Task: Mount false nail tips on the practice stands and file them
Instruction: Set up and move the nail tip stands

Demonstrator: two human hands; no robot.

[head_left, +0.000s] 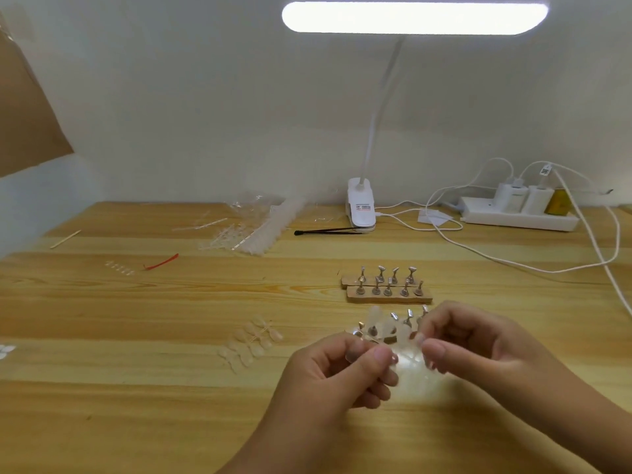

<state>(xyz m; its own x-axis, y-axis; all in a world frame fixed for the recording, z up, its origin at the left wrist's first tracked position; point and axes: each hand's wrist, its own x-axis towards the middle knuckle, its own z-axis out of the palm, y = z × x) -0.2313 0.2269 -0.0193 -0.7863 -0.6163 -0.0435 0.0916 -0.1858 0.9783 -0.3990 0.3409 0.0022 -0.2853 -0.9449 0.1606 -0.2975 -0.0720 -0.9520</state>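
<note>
At the upper left a sheet of cardboard (27,107) is seen, and below it a wooden stick (65,238) is laid on the table (136,422). Further right, a short row of loose tips (119,268) is set near a red strip (161,262), not touching it. A heap of clear plastic (253,227) is piled toward the table's back edge. Nearer the front, a branch of tips (253,340) is laid flat on the wood, well left of the hands. A black tool (328,230) is laid at the foot of the lamp clip (360,208), from which a white neck is bent up to the lit lamp head (413,17). Two wooden bases of metal stands (386,285) are placed side by side in mid-table. Just in front of them a third stand set (408,316) is partly hidden by the hands, with blurred clear tips seen at it. The left hand (335,378) is curled, and one end of a clear tip strip (408,357) is pinched between its thumb and forefinger; the other end is pinched likewise by the right hand (478,340). The strip is held just above the table, in front of the third stand set. At the far right a power strip (519,213) with chargers plugged in is placed by the wall, and white cables (605,266) are trailed across the table.
</note>
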